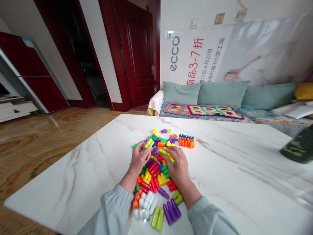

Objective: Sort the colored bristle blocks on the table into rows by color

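Between its thumb and fingers my left hand (pixel 141 156) grips a yellow-green toy block (pixel 149 143) made of joined rounded pegs. My right hand (pixel 176 163) pinches another yellow-green block (pixel 162 152) above the pile. Under and between both hands lies a heap of bright plastic blocks, among them a dark red block (pixel 154 170) and a yellow block (pixel 163 179). Closest to me are a white block group (pixel 148 202), a yellow-green block pair (pixel 157 218) and a purple block (pixel 171 211). Part of the heap is hidden by my hands.
An assembled orange and blue block row (pixel 186 141) stands beyond my right hand on the white marbled table (pixel 97 163). A camouflage-patterned object (pixel 299 145) stands at the right edge. Behind the table is a sofa with green cushions (pixel 222 94).
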`<state>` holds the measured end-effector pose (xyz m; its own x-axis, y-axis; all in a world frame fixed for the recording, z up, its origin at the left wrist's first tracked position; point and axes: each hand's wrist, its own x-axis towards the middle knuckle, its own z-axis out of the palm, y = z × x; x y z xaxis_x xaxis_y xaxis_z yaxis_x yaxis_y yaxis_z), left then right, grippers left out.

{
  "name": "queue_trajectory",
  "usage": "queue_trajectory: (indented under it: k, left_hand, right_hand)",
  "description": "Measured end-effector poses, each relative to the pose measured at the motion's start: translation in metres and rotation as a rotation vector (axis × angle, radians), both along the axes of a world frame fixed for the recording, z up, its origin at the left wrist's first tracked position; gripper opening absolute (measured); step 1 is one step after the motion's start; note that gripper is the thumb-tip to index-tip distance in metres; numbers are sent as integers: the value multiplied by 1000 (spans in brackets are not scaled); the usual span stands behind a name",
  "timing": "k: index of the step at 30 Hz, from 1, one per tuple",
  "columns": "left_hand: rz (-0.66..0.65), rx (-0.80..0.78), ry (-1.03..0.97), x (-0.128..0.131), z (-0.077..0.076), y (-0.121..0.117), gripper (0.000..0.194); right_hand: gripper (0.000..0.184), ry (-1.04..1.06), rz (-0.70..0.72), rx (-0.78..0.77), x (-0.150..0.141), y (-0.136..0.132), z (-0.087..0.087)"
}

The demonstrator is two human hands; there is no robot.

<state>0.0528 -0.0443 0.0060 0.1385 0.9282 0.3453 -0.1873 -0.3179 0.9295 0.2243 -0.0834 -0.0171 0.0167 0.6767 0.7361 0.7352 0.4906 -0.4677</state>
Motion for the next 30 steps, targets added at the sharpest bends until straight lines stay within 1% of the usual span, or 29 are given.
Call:
queue_trajectory:
  k: [2, 3, 5, 6, 8, 10, 11, 12, 14, 17, 20, 21, 23, 26, 28, 30]
  left_hand:
    - [-15, -8, -12, 0, 0, 0, 35]
    - [-21, -10, -17, 0, -1, 0, 35]
    - [-23, -13, -36, -1, -2, 0, 35]
    - [-22, -18, -51, -2, -2, 1, 34]
    - [-30, -40, -89, -3, -4, 3, 33]
    - [-56, -65, -127, -4, -5, 5, 29]
    - [-72, -78, -138, -5, -5, 6, 27]
    - [-84, -92, -146, -5, -6, 7, 26]
    - [-94, -129, -151, -6, -6, 8, 29]
    - [-92, -167, -149, -6, -6, 8, 28]
    - [-86, -120, -138, -6, -8, 8, 27]
    - [-78, -92, -138, -7, -8, 9, 26]
    - [-52, -33, -137, -8, -9, 10, 24]
    - [-32, 27, -94, -8, -9, 10, 19]
    - [-24, 30, -47, -7, -7, 9, 17]
    - [-6, 5, -6, -5, -5, 7, 16]
  right_hand:
    - [20, 170, -117, 93, 12, 1, 3]
    - [21, 252, -168, 108, 19, 3, 3]
    - [23, 426, -223, 62, 33, 6, 3]
    - [24, 533, -218, 13, 38, 7, 3]
    - [26, 796, -146, -92, 45, 10, 1]
    - [28, 1057, -23, -174, 46, 12, 0]
    - [29, 1154, 37, -208, 44, 13, 0]
    - [31, 1222, 82, -239, 43, 13, 0]
    - [36, 1295, 126, -292, 39, 13, 1]
    - [41, 1311, 142, -332, 37, 13, 1]
    - [38, 1246, 86, -317, 39, 16, -3]
    - [39, 1206, 34, -298, 41, 17, -5]
    - [43, 1072, -123, -247, 47, 20, -9]
    - [48, 766, -373, -178, 60, 21, -14]
    - [47, 587, -447, -191, 70, 20, -16]
    - [46, 503, -450, -283, 77, 19, -17]
